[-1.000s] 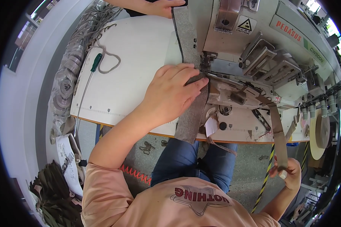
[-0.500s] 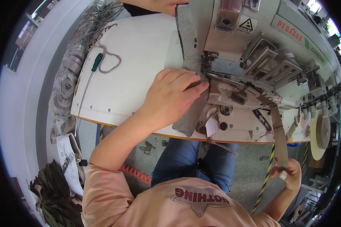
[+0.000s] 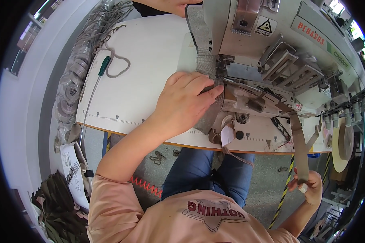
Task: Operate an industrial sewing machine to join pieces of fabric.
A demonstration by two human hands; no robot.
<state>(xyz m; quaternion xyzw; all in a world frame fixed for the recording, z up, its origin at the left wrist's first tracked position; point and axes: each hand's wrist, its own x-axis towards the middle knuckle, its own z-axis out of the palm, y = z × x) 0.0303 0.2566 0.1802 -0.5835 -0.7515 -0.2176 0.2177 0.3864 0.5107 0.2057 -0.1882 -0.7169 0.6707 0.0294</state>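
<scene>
A grey fabric strip (image 3: 205,65) runs front to back along the table, passing by the presser foot (image 3: 223,65) of a sewing machine (image 3: 231,38). On it rests my left hand (image 3: 185,99), fingers extended and thumb apart, close in front of the foot. The hand covers part of the strip. Beyond the table's front edge at the right, my right hand (image 3: 312,188) pinches a flat brown tape (image 3: 299,150) between thumb and fingers. This tape slants down from the machine's metal guide (image 3: 286,107). At the far edge, another person's hand (image 3: 180,7) is at the strip's far end.
A green-handled screwdriver (image 3: 104,65) and a loose cord (image 3: 123,67) lie on the white table (image 3: 150,52). Wrapped rolls (image 3: 71,95) line its left side. Tweezers (image 3: 280,128) and a white paper piece (image 3: 227,134) lie near the machine. A tape reel (image 3: 344,141) hangs far right.
The grey strip has slid away from me, toward the back; its near end now sits closer to my left hand. Both of my hands stay almost in place.
</scene>
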